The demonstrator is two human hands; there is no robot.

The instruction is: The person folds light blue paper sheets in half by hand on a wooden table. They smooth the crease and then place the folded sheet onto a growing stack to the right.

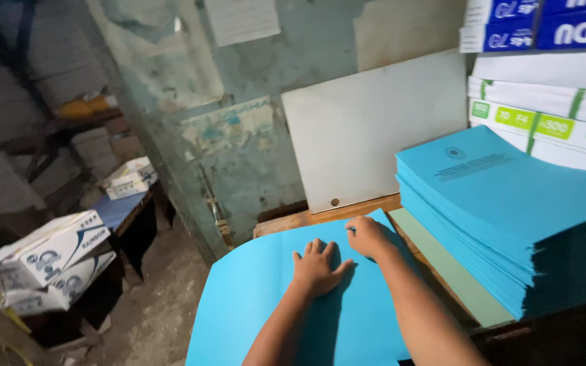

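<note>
Two bare hands rest on one large blue sheet at the frame's 6 o'clock: left hand flat, fingers spread, clasping nothing; right hand curled, fingertips pressing the sheet's top edge. Tall blue paper stack stands at 3 o'clock, near

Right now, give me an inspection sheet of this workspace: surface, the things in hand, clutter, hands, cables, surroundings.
Surface: wooden table, mostly covered.
Things in hand: large blue sheet lying flat, its near-left edge curving past the table; tall stack of blue sheets to the right, on a pale green board.
Clutter: white board leaning on the wall; wrapped paper reams behind the stack.
Hands: left hand pressed flat on the sheet, fingers spread; right hand curled at the sheet's far edge, grip unclear.
Cables: nothing seen.
Surroundings: worn blue-green wall; cartons stacked on the left; dusty floor.
</note>
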